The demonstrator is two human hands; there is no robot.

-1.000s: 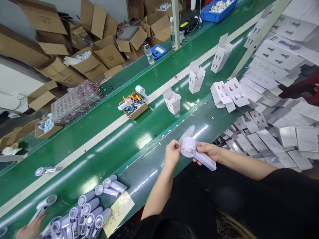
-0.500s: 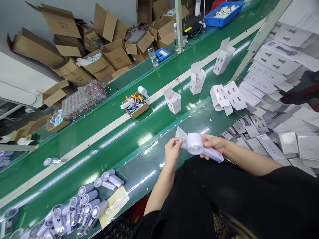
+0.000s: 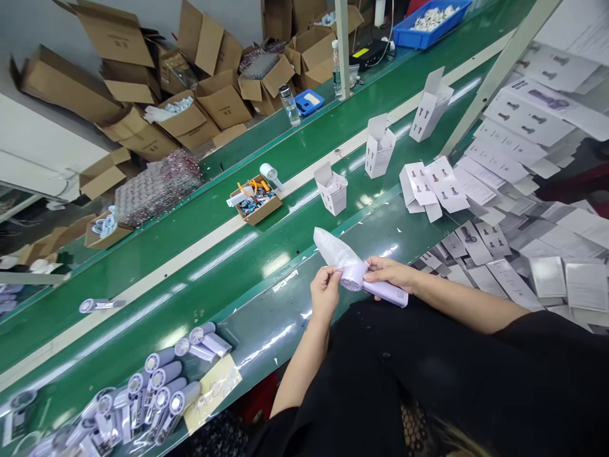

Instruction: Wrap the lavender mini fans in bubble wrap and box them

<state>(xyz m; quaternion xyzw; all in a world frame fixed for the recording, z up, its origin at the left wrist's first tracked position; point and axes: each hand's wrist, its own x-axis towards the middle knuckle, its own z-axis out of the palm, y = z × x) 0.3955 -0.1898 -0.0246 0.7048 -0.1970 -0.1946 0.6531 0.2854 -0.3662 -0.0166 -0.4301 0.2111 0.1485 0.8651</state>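
A lavender handheld fan (image 3: 387, 293), shaped like a small hair dryer, is in front of my body, its handle pointing to the lower right. My right hand (image 3: 387, 274) is closed around it where head and handle meet. A clear plastic bag (image 3: 335, 249) stretches from the fan's round head towards the upper left. The fingers of my left hand (image 3: 326, 289) pinch the bag's edge beside the head. How far the bag covers the head, I cannot tell.
Several lavender fans (image 3: 162, 397) lie at the lower left beside a paper note (image 3: 214, 390). Open white boxes (image 3: 332, 190) stand on the green belt, with a small parts carton (image 3: 261, 209). Printed boxes (image 3: 514, 279) are piled right. A metal post (image 3: 497, 82) rises nearby.
The fan has shifted left and turned in my right hand. The plastic bag, bunched at my left fingers before, now extends long to the upper left from the fan's head.
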